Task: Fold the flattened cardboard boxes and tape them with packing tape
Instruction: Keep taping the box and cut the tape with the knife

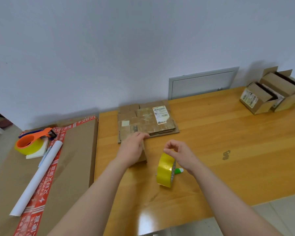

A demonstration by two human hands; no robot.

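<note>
1. Brown cardboard, small and already folded: a box (142, 156) sits under the left hand (131, 149). The fingers lie flat and relaxed over its top, and the fingertips reach the near edge of the stack of flattened boxes (146, 121).
2. The right hand (179, 154), just right of that box, pinches thumb and forefinger together at the top rim of the yellow tape roll (165, 169). The roll stands on edge on the tabletop (228, 133). Any loose tape end is too clear to make out.
3. A green-and-white object (179, 171) lies just behind the roll.
4. The tabletop's left edge runs beside the left forearm, against a large carton (75, 159). Open wood stretches right of the hands towards the made-up boxes (262, 96) at the far right.
5. The flattened stack lies near the wall, carrying a white label and old glossy tape.
</note>
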